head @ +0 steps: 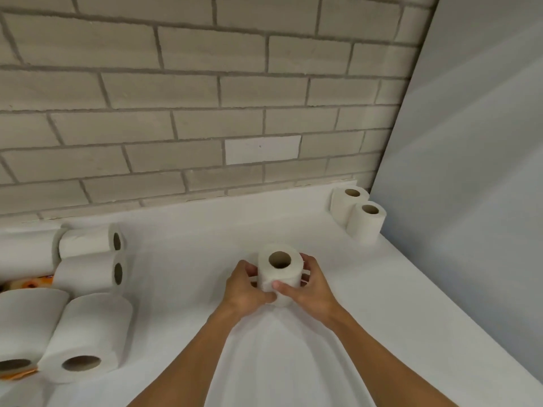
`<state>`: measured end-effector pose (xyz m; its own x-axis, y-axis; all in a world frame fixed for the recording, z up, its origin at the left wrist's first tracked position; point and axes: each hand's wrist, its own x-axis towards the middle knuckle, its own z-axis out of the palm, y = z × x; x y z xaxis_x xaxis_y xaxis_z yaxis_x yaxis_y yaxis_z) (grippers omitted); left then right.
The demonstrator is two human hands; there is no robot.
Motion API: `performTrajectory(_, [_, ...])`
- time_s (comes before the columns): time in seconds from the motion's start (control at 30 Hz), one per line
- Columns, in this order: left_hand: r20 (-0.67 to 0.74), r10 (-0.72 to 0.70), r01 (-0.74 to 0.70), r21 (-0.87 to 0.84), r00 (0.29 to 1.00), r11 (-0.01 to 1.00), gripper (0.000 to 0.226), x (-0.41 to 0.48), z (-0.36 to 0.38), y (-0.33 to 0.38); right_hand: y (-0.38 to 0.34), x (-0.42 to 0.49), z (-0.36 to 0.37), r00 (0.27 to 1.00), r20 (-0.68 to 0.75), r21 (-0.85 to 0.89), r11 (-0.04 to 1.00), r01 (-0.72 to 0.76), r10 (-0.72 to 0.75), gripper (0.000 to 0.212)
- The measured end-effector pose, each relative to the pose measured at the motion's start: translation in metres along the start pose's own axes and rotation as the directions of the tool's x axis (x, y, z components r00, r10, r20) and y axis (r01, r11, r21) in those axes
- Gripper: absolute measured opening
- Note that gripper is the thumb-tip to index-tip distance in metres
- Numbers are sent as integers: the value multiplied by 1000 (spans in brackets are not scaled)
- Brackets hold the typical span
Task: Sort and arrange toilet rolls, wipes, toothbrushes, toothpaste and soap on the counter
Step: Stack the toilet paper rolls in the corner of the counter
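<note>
Head camera looks down on a white worktop (pixel 191 230) where both hands close around one toilet roll (pixel 280 261), held upright with its cardboard core facing up. The left hand (pixel 245 292) wraps that roll's left side and the right hand (pixel 313 284) its right. The fingers (pixel 307 261) curl round the paper and both thumbs press on its near face (they hide the base, so I cannot tell whether it touches the worktop). Right of the held roll and further back, two upright rolls (pixel 365 224) stand touching each other beside a grey side panel (pixel 470 142). Well to the left of the held roll, several lying rolls (pixel 88 273) sit bunched together, with an orange packet (pixel 38 282) showing among them, too hidden to identify. Behind the held roll rises a pale brick wall (pixel 205 83).
</note>
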<state>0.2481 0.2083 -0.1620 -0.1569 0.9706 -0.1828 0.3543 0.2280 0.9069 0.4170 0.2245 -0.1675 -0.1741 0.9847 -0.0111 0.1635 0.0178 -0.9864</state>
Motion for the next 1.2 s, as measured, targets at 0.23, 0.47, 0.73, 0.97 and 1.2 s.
performTrajectory(0.23, [43,96,-91,-108,994,990,53,-8,63,22,18,-15,-53,982,-180,-4,999,55,-54,85])
performTrajectory(0.47, [101,151,-144,-73,983,987,42,-3,122,37,23,-15,-100,932,-328,-85,987,133,-153,74])
performTrajectory(0.73, [216,182,-201,67,959,977,40,1,160,61,39,-8,-136,895,-426,-81,991,108,-132,90])
performTrajectory(0.97, [260,161,-203,143,952,969,48,10,194,85,50,0,-174,936,-344,-27,997,75,-80,92])
performTrajectory(1.2, [257,187,-219,101,948,970,65,15,222,97,58,26,-214,938,-343,-117,993,-1,-39,85])
